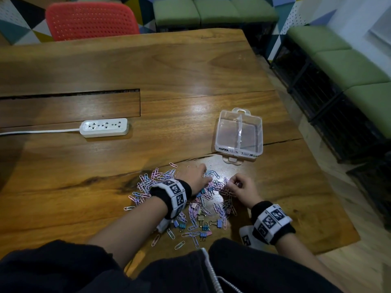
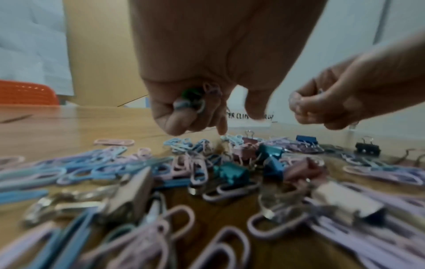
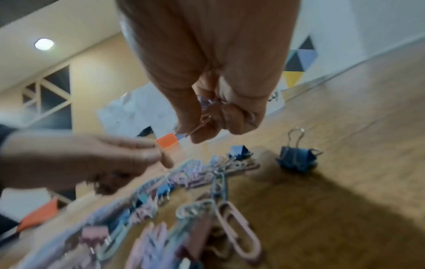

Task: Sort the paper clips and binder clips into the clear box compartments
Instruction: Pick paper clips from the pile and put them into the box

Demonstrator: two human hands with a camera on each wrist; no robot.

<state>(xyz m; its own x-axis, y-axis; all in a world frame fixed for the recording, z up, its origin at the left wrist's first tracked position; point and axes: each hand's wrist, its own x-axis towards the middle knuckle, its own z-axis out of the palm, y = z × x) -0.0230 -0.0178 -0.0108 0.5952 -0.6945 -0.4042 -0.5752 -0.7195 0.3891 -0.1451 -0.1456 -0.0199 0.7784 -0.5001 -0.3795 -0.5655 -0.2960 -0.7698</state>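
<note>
A pile of pastel paper clips (image 1: 148, 183) and small binder clips (image 1: 204, 227) lies on the wooden table (image 1: 169, 66) near its front edge. The clear box (image 1: 239, 132), open, with a middle divider, stands beyond the pile to the right; both its compartments look bare. My left hand (image 1: 204, 174) hovers over the pile's far side; in the left wrist view its curled fingers (image 2: 174, 123) grip several paper clips (image 2: 197, 102) while one finger points down at the pile. My right hand (image 1: 232, 185) is just right of it, pinching a few paper clips (image 3: 207, 109).
A white power strip (image 1: 104, 127) with its cable lies to the left. A long slot (image 1: 69, 94) cuts the tabletop behind it. A red chair (image 1: 91, 20) stands at the far side, green benches (image 1: 349, 66) to the right. The table's right edge runs close to the box.
</note>
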